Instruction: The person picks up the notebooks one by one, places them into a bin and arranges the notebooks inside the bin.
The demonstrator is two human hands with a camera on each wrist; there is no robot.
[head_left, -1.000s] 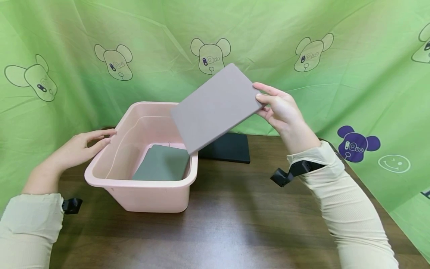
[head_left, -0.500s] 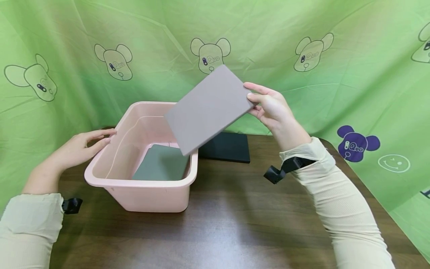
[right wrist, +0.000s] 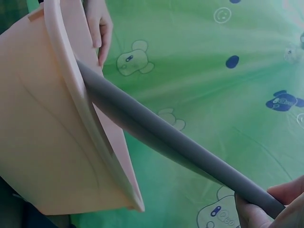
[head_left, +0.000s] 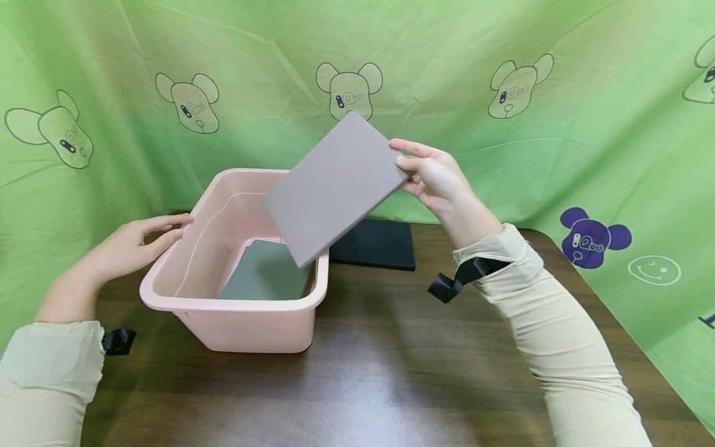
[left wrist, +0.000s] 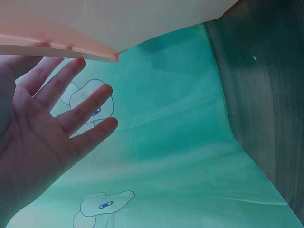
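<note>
Two hands worked around a pink plastic bin (head_left: 234,323) that stood on a dark wooden table (head_left: 391,372). The right hand (head_left: 438,180) pinched the far right edge of a grey flat board (head_left: 335,186) between thumb and fingers, holding it tilted in the air with its lower corner over the bin's right rim. The left hand (head_left: 131,245) lay open with straight fingers against the bin's left rim; the left wrist view showed those fingers (left wrist: 71,114) spread just under the rim. Inside the bin a green-grey board (head_left: 268,273) lay flat on the bottom. A black board (head_left: 380,245) rested on the table just behind the bin, before a green cartoon-bear curtain (head_left: 558,124).
</note>
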